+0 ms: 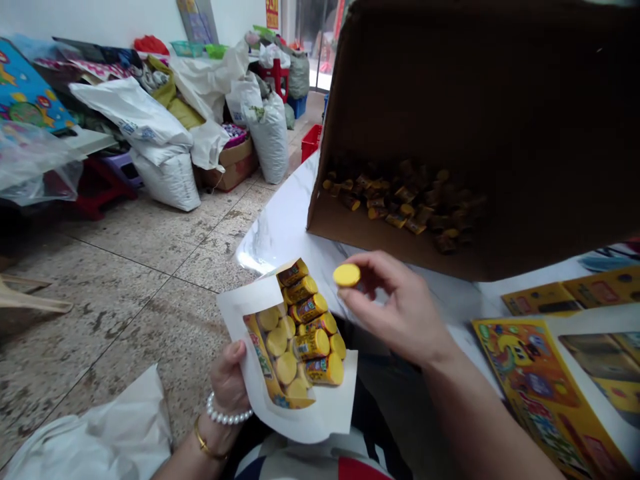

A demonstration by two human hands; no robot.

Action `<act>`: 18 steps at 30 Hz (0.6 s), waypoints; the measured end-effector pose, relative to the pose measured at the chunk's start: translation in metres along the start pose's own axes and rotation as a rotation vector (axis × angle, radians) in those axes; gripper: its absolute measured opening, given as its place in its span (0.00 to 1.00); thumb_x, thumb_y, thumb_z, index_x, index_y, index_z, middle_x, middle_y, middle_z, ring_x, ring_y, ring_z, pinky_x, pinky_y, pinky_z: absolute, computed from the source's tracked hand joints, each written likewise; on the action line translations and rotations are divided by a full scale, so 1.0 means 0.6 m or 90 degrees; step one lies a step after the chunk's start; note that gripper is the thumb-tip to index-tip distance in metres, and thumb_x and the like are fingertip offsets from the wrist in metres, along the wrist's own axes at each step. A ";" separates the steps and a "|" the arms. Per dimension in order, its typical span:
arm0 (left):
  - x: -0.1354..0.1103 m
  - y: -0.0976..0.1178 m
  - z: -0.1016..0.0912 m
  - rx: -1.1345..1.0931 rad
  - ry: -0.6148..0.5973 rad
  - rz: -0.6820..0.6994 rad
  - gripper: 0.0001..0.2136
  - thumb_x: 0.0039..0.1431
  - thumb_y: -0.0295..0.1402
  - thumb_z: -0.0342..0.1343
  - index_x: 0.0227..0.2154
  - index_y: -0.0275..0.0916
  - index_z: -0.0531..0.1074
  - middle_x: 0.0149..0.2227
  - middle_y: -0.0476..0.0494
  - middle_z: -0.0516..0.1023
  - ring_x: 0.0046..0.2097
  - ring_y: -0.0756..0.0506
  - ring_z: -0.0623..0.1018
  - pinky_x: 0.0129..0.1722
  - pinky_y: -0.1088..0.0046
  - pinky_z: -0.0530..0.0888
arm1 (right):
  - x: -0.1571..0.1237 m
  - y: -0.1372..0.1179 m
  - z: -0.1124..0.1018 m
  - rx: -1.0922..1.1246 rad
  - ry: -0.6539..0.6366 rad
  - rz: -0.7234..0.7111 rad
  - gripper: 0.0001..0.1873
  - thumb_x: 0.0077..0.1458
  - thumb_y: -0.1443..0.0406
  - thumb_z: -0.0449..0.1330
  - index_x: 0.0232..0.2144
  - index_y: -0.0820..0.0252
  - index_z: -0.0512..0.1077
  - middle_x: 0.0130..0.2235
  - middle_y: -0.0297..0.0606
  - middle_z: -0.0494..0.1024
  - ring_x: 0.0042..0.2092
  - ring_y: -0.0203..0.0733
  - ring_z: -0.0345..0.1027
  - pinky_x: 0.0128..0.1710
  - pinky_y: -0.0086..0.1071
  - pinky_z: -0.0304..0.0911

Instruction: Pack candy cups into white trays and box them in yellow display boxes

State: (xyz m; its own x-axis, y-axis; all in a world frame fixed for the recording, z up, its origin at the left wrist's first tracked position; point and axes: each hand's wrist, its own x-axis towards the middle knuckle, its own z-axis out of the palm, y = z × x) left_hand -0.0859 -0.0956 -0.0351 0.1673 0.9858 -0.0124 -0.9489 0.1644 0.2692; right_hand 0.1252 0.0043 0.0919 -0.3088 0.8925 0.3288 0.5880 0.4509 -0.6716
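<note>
My left hand, with a pearl bracelet at the wrist, grips the left edge of a white-lined windowed box. Inside it lie several small yellow tubs with printed labels, stacked in rows; more yellow lids show through the window. Just right of the box, my right hand pinches one yellow-lidded tub, apart from the others; its body is mostly hidden by the lid and fingers. Beyond that hand, a large cardboard carton lies tipped with its mouth toward me, and loose tubs are heaped inside.
The carton stands on a white marbled table. Printed yellow packages lie on its right side. White sacks, a red stool and a red basket stand across the tiled floor. A white bag is at lower left.
</note>
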 end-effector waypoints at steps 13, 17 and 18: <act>0.006 -0.001 0.017 -0.002 -0.068 -0.022 0.12 0.61 0.31 0.55 0.44 0.40 0.81 0.47 0.40 0.83 0.49 0.40 0.82 0.53 0.64 0.76 | -0.027 -0.034 0.046 0.116 -0.061 -0.131 0.11 0.51 0.72 0.61 0.38 0.56 0.72 0.39 0.37 0.78 0.48 0.43 0.69 0.49 0.37 0.66; 0.007 0.000 0.017 0.003 -0.035 -0.012 0.14 0.59 0.33 0.57 0.47 0.41 0.80 0.47 0.43 0.83 0.48 0.38 0.82 0.57 0.57 0.72 | -0.034 -0.028 0.047 0.053 -0.060 -0.173 0.05 0.52 0.69 0.63 0.31 0.55 0.70 0.31 0.33 0.77 0.50 0.49 0.69 0.60 0.49 0.57; 0.006 0.000 0.013 0.002 -0.027 -0.010 0.15 0.59 0.34 0.57 0.47 0.41 0.79 0.48 0.43 0.82 0.49 0.36 0.82 0.58 0.55 0.71 | -0.034 -0.023 0.041 0.044 -0.058 -0.171 0.04 0.53 0.69 0.62 0.31 0.54 0.71 0.31 0.33 0.77 0.51 0.49 0.69 0.61 0.50 0.55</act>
State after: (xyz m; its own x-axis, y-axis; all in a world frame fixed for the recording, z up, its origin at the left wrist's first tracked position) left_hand -0.0831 -0.0925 -0.0275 0.1929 0.9809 0.0238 -0.9453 0.1793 0.2725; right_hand 0.1052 -0.0205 0.0779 -0.5138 0.7353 0.4419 0.4248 0.6656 -0.6136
